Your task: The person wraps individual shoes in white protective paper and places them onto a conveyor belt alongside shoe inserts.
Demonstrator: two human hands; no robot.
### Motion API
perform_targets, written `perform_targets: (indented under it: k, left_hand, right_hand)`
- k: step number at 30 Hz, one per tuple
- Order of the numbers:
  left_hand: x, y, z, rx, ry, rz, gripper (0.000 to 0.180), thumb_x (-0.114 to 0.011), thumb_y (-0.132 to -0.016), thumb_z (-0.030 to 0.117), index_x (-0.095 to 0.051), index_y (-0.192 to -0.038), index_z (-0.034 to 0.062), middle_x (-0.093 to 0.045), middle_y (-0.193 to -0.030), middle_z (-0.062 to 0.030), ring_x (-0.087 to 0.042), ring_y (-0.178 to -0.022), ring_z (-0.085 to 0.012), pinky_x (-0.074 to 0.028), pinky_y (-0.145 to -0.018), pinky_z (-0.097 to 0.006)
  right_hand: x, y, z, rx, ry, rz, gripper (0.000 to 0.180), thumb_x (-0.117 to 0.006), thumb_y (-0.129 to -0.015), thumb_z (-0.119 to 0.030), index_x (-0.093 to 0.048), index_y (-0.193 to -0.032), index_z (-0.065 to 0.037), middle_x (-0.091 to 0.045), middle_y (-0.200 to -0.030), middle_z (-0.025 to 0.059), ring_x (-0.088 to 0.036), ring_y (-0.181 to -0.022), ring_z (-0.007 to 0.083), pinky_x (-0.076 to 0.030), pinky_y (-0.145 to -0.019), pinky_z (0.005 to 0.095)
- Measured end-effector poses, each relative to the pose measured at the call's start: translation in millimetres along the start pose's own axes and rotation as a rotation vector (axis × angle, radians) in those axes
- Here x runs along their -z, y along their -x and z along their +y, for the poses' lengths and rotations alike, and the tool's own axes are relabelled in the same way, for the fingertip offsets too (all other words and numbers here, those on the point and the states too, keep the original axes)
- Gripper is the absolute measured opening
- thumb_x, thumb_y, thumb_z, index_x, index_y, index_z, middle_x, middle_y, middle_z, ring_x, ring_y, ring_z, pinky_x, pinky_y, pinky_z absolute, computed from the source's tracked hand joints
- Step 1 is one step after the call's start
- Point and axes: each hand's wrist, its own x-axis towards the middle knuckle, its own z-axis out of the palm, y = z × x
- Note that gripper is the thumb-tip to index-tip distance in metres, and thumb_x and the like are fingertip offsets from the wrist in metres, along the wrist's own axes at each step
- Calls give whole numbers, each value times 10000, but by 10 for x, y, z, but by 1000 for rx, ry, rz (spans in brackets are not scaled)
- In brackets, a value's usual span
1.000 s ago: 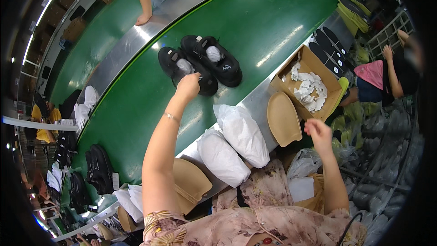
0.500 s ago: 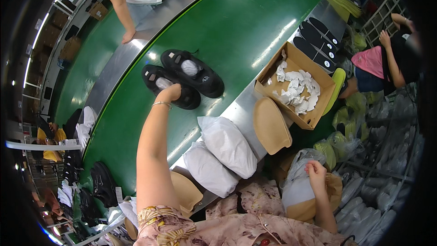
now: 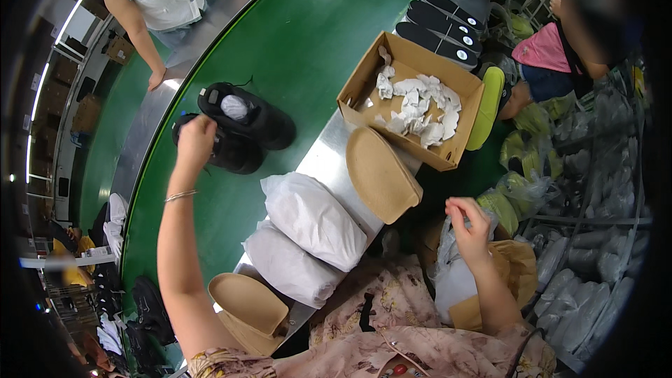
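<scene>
Two black shoes sit side by side on the green belt. A pale stuffing ball (image 3: 235, 106) shows in the opening of the farther shoe (image 3: 267, 124). My left hand (image 3: 196, 140) is over the nearer shoe (image 3: 236, 152), fingers closed near its opening. The hand hides what, if anything, they grip. My right hand (image 3: 470, 227) hovers above a clear plastic bag and a brown paper bag (image 3: 519, 266), thumb and fingers apart, holding nothing. Between my arms, two white paper-wrapped bundles (image 3: 315, 218) rest on the metal ledge.
An open cardboard box (image 3: 413, 154) with crumpled white paper stands on the ledge. Brown moulded inserts (image 3: 378, 176) lie beside the bundles. Black insoles (image 3: 439, 28) line the ledge beyond. Across the belt, a person's hand (image 3: 157, 80) leans on the metal edge. Another person is at the right.
My view has shifted, so the shoes and box appear farther left. My left hand has moved toward the nearer shoe's opening, covering its stuffing. My right hand has risen, and its fingers have parted.
</scene>
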Motion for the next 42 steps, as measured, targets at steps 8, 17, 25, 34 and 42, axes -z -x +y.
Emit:
perform_targets:
  k: [8,17,25,34,42]
  left_hand:
    - [-200,534,2069,-253,520,-149,320,-539,-866,158,-510,-1096,-62,-603,-943,-128,-580,-856,-180,-482,-709,-296]
    - [-1538,1023,2755,492,926,-265,242,-502,-802,125,-589,-886,-85,-610,-751,-197,-604,-627,-309,-460,-520,-410]
    - [-1735,1381,2601,449,1159,36,226,-521,-856,133,-612,-895,-70,-607,-727,-109,-554,-595,-197,-434,-508,-327]
    - [-1753,1558,2658,366,1060,272,233,-499,-844,127,-600,-844,-82,-616,-721,-140,-580,-647,-197,-453,-588,-328]
    - [-1863,1480,2713,508,1434,242,159,-502,-839,80,-575,-789,-52,-556,-661,-61,-485,-534,-130,-395,-465,-287]
  right_hand:
    - [-893,-329,418,102,-133,-32,321,-499,-898,-179,-514,-1172,-13,-539,-1101,175,-526,-1020,309,-406,-878,321]
    - [-1146,-23,449,129,-323,58,321,-550,-876,-242,-562,-1133,-51,-556,-1028,138,-550,-964,233,-435,-837,305]
    - [-1145,-61,326,-135,-754,-210,390,-572,-876,-223,-482,-1225,-72,-580,-1034,60,-542,-886,115,-441,-757,241]
    - [-1009,-95,404,4,-163,-122,536,-452,-875,-413,-382,-1302,-96,-518,-1165,236,-487,-1079,389,-410,-874,397]
    - [-999,-137,369,11,-138,-234,629,-449,-865,-450,-288,-1350,-84,-474,-1241,217,-472,-1123,366,-406,-893,383]
